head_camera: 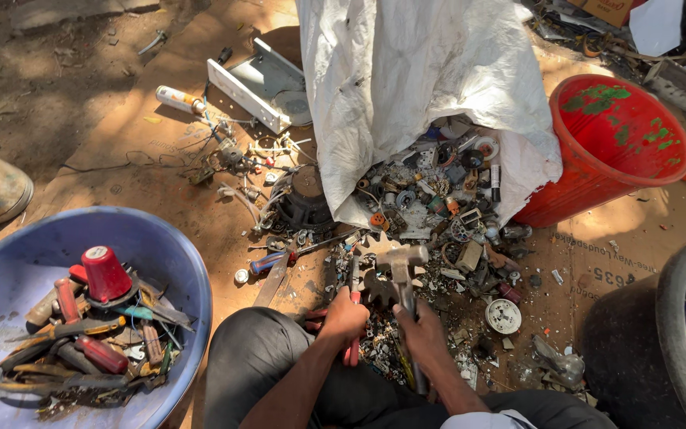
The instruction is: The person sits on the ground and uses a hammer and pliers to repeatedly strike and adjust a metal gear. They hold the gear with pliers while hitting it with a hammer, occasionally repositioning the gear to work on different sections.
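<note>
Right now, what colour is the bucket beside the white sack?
Red, with green patches inside; the bucket shows best in the head view.

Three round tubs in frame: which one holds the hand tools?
The blue basin at lower left: screwdrivers and a red cup lie inside. The red bucket at upper right looks bare inside, and the black tub is cut off at the right edge.

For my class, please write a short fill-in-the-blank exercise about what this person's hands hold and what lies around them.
1. The right hand grips the handle of a ____.
2. The left hand holds pliers with ____ handles.
3. The scrap pile spills from a white ____.
4. The bucket to the right of the pile is ____.

Missing words: hammer; red; sack; red
</note>
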